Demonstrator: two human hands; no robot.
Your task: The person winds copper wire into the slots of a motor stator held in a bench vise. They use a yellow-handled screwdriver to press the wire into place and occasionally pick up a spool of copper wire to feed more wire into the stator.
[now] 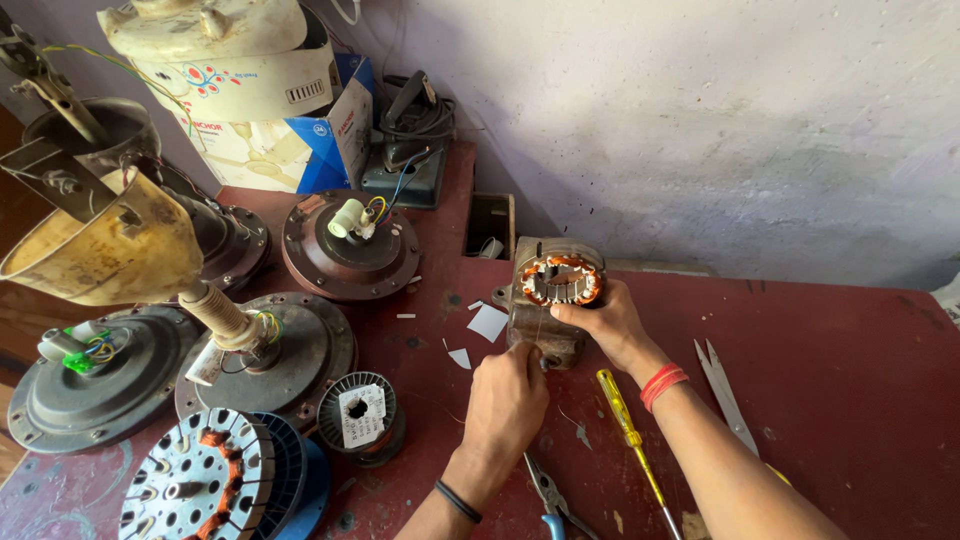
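Both hands (560, 365) grip the copper-wound motor stator (552, 295).

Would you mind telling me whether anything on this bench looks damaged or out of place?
The yellowed fan cover at left sits tilted, propped on a fan motor's shaft. White paper scraps lie loose near the left hand. The right hand steadies a motor stator.

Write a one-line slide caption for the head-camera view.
Right hand steadies a small motor stator on a red workbench while the left hand works at its base, beside a yellow-handled screwdriver.
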